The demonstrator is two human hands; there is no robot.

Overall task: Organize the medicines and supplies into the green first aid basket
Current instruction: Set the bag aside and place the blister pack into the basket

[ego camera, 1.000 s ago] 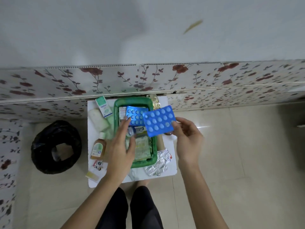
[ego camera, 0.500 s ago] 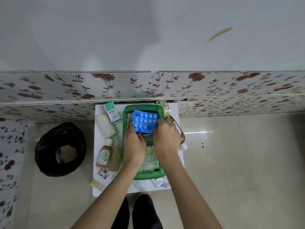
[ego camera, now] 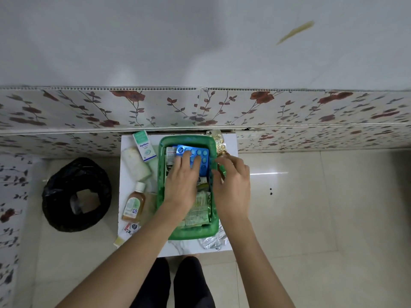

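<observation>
The green first aid basket sits on a small white table against the wall. Blue blister packs lie flat in its far half, over other strips and packets. My left hand rests palm down inside the basket, fingers spread on the blue packs. My right hand hovers over the basket's right rim with fingers apart and nothing in it. Left of the basket lie a green-and-white eye-drop box, a white roll and a brown antiseptic bottle.
Gold blister strips lie at the table's far right corner, silver foil strips at its near right. A small tube sits at the near left edge. A black-bagged bin stands on the tiled floor to the left.
One second ago both hands held a blue blister pack each above the basket. The packs now lie inside it; the left hand presses on them and the right hand has drawn off to the rim.
</observation>
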